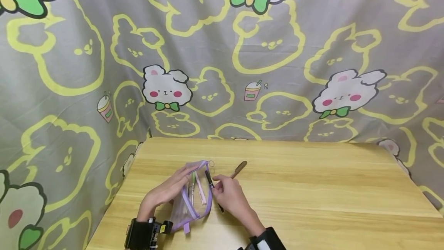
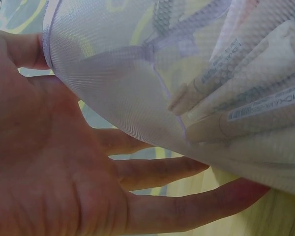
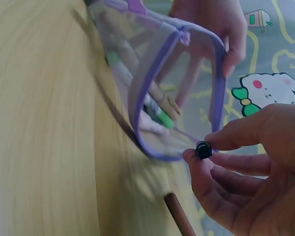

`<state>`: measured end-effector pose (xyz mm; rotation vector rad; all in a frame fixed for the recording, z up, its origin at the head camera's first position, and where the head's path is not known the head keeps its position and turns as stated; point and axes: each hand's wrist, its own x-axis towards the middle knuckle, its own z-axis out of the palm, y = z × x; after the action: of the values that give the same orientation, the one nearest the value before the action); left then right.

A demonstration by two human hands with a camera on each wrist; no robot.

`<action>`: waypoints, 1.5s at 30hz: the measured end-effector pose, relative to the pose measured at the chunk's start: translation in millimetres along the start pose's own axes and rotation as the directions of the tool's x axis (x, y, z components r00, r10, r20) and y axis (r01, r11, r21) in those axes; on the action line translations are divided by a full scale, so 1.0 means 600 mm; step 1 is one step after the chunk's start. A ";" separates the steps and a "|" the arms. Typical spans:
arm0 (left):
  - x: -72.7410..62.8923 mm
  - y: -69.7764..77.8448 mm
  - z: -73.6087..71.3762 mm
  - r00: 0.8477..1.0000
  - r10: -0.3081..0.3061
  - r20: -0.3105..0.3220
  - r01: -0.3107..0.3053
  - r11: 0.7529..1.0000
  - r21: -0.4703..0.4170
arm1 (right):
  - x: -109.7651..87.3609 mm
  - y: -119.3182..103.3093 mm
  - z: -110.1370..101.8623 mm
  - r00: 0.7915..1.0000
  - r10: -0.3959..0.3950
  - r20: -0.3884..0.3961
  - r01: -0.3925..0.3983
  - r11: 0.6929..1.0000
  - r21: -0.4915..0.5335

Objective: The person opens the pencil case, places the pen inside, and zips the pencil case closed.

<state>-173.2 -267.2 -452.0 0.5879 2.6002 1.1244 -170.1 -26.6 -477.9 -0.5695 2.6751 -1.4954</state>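
Observation:
A see-through mesh pencil pouch with purple trim (image 1: pixel 190 203) stands tilted on the table, its mouth facing my right hand. My left hand (image 1: pixel 168 188) lies along its far side with fingers stretched out, and they show through the mesh in the right wrist view. Several pens, among them a green-capped one (image 3: pixel 163 119), lie inside. Thumb and fingertips of my right hand (image 1: pixel 229 194) pinch a black pen (image 1: pixel 209 178) just outside the purple rim (image 3: pixel 137 108). The right wrist view shows that pen end-on. Behind the right hand, a brown pen (image 1: pixel 239 168) lies on the table.
The wood-grain table (image 1: pixel 329 188) stretches away to the right. Along its back and left side hangs a grey curtain (image 1: pixel 222 49) printed with yellow outlines and white rabbits. Black straps with cameras (image 1: pixel 140 233) sit on both wrists.

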 end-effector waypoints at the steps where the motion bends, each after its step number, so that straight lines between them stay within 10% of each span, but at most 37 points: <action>1: 0.000 -0.001 0.000 1.000 0.004 0.000 -0.004 1.000 0.000 | 0.002 -0.002 0.005 1.000 0.001 0.000 -0.001 1.000 0.014; 16: 0.004 -0.006 -0.001 0.997 0.074 -0.002 -0.074 0.996 -0.042 | 0.029 -0.028 0.050 0.999 0.039 0.015 -0.040 0.998 0.039; 29: -0.004 0.004 -0.002 0.999 -0.051 0.002 0.051 0.999 -0.005 | 0.025 -0.033 0.032 0.997 0.013 0.076 -0.018 0.997 0.078; 36: 0.005 -0.001 0.000 1.000 -0.003 0.009 0.003 1.000 0.013 | 0.044 0.011 -0.037 0.997 -0.067 0.041 0.072 0.988 -0.136; 45: 0.004 -0.002 0.002 1.000 -0.001 0.012 0.001 1.000 0.009 | 0.069 0.093 -0.083 0.951 -0.283 0.121 0.308 0.880 -0.360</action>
<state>-175.3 -265.8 -453.7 0.5940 2.5963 1.1062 -235.3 27.1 -491.1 -1.0707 2.9412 -0.9759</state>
